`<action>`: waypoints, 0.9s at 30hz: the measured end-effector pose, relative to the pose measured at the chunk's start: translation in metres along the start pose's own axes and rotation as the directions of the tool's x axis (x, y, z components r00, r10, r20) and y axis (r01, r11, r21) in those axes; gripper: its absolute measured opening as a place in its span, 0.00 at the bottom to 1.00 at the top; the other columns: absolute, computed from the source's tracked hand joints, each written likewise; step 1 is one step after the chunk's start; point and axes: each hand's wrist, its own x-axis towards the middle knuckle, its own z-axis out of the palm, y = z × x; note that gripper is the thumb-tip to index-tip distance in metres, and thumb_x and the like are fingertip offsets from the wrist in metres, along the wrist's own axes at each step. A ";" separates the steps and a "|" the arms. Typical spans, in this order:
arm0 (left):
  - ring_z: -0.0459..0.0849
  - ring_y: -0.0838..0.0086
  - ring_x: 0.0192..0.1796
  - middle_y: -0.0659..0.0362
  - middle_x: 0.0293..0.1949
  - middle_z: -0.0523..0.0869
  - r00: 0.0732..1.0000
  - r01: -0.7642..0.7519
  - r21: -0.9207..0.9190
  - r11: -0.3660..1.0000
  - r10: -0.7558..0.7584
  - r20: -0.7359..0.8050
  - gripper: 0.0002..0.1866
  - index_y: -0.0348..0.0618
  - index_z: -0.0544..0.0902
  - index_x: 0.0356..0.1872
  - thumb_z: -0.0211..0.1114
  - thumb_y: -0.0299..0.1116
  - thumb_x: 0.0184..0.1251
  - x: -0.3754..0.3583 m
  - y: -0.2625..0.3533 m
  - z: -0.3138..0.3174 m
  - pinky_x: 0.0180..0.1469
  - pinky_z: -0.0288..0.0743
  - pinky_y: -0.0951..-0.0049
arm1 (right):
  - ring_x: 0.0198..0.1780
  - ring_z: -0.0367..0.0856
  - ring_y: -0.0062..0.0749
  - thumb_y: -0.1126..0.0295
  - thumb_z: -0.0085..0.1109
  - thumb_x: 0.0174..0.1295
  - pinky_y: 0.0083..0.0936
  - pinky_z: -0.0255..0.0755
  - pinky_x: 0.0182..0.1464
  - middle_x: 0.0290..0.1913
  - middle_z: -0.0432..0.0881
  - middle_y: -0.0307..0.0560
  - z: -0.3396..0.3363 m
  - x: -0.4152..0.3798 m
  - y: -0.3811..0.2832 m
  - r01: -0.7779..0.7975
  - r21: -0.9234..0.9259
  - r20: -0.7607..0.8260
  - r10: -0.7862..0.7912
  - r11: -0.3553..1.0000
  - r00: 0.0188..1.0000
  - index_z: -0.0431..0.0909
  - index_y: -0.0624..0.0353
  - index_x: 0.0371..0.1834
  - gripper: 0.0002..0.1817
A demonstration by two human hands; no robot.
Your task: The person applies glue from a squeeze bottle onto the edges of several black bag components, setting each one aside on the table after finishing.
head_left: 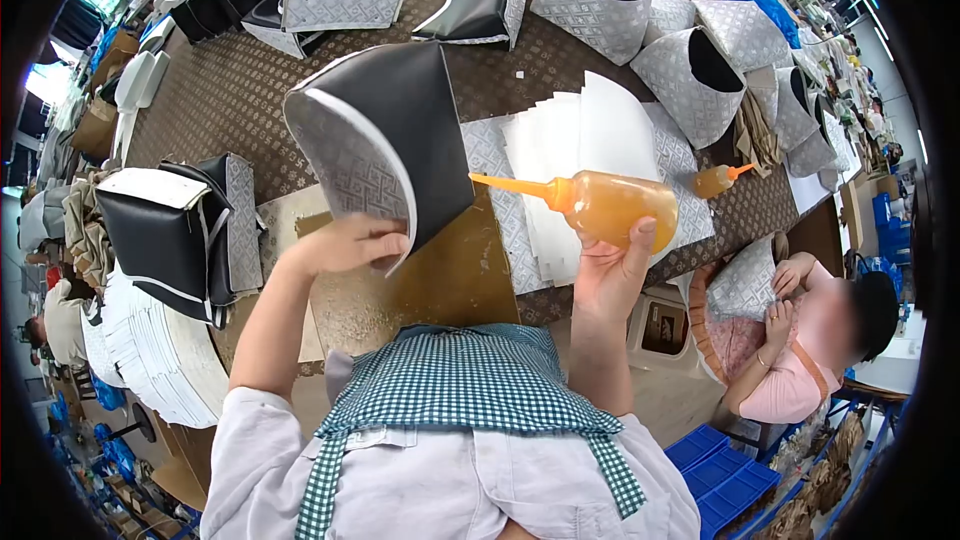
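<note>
My left hand grips the lower edge of a black bag body, its fingers hooked over the white-trimmed rim. The bag body stands tilted, and its grey patterned side faces me. In my right hand is a squeeze bottle of amber liquid, held nearly level with the fingers under it and the thumb up its side. Its long orange nozzle points left, the tip beside the black panel. Beneath the bag lies a brown, stained work board. White paper sheets lie fanned behind the bottle.
Another black bag body stands at the left above stacked white sheets. Several grey patterned pieces crowd the back right, near a smaller amber bottle. A person in pink sits at the right, holding a patterned piece.
</note>
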 end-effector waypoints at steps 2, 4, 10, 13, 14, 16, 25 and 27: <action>0.80 0.62 0.32 0.50 0.27 0.81 0.998 -0.056 0.281 0.958 0.055 0.011 0.27 0.36 0.80 0.36 0.57 0.57 0.63 0.010 0.023 -0.004 0.38 0.73 0.65 | 0.49 0.80 0.32 0.58 0.57 0.63 0.30 0.80 0.46 0.50 0.78 0.45 -0.002 0.000 -0.001 -0.005 0.010 -0.006 0.005 1.000 1.000 0.68 0.60 0.56 0.23; 0.82 0.53 0.37 0.44 0.31 0.83 0.974 -0.153 0.352 0.924 0.201 -0.105 0.26 0.32 0.79 0.35 0.56 0.52 0.64 0.026 0.029 0.004 0.41 0.73 0.60 | 0.49 0.80 0.32 0.58 0.57 0.63 0.31 0.80 0.46 0.50 0.78 0.45 -0.005 0.000 -0.003 -0.001 0.020 0.022 0.001 1.000 1.000 0.69 0.60 0.56 0.23; 0.83 0.55 0.35 0.42 0.29 0.82 0.872 0.006 0.271 0.963 0.127 -0.473 0.20 0.27 0.79 0.30 0.59 0.41 0.60 0.084 0.046 -0.040 0.40 0.73 0.59 | 0.53 0.79 0.34 0.56 0.59 0.62 0.34 0.80 0.50 0.53 0.78 0.47 -0.011 -0.002 -0.013 0.029 0.043 -0.003 -0.029 0.999 1.000 0.68 0.60 0.56 0.25; 0.76 0.78 0.32 0.62 0.27 0.79 0.853 -0.102 0.041 0.994 0.109 -0.511 0.16 0.31 0.79 0.35 0.60 0.38 0.64 0.062 0.076 -0.066 0.35 0.69 0.72 | 0.54 0.78 0.35 0.57 0.58 0.62 0.36 0.79 0.52 0.53 0.77 0.47 -0.015 -0.003 -0.020 0.049 0.081 0.004 -0.049 0.996 0.999 0.68 0.60 0.57 0.25; 0.76 0.80 0.34 0.62 0.29 0.80 0.842 -0.297 -0.187 0.936 0.164 -0.514 0.15 0.33 0.80 0.36 0.59 0.38 0.65 0.057 0.076 -0.067 0.36 0.70 0.75 | 0.54 0.78 0.35 0.57 0.58 0.62 0.37 0.78 0.53 0.54 0.77 0.47 -0.014 -0.004 -0.022 0.058 0.095 -0.008 -0.057 0.994 0.998 0.68 0.60 0.57 0.25; 0.79 0.79 0.37 0.60 0.32 0.82 0.761 -0.477 -0.394 0.786 0.145 -0.632 0.13 0.34 0.80 0.38 0.58 0.36 0.66 0.028 0.097 -0.051 0.39 0.72 0.78 | 0.54 0.78 0.35 0.57 0.58 0.62 0.37 0.76 0.55 0.54 0.77 0.47 -0.013 -0.005 -0.025 0.072 0.119 -0.033 -0.069 0.990 0.997 0.68 0.60 0.58 0.26; 0.78 0.61 0.54 0.49 0.53 0.80 0.862 -0.493 -0.856 -0.154 -0.218 -0.457 0.21 0.36 0.74 0.54 0.54 0.41 0.68 -0.027 0.034 0.083 0.62 0.68 0.61 | 0.53 0.78 0.34 0.58 0.58 0.62 0.36 0.76 0.55 0.56 0.75 0.47 -0.008 0.008 -0.029 0.235 -0.059 0.027 -0.234 0.970 0.972 0.67 0.62 0.58 0.26; 0.77 0.60 0.56 0.50 0.54 0.79 0.849 -0.496 -0.858 -0.135 -0.282 -0.446 0.23 0.37 0.71 0.57 0.53 0.43 0.68 -0.031 0.038 0.097 0.62 0.67 0.57 | 0.53 0.77 0.34 0.60 0.59 0.62 0.35 0.77 0.53 0.54 0.74 0.48 -0.009 0.014 -0.029 0.264 -0.115 0.042 -0.261 0.958 0.964 0.65 0.62 0.59 0.26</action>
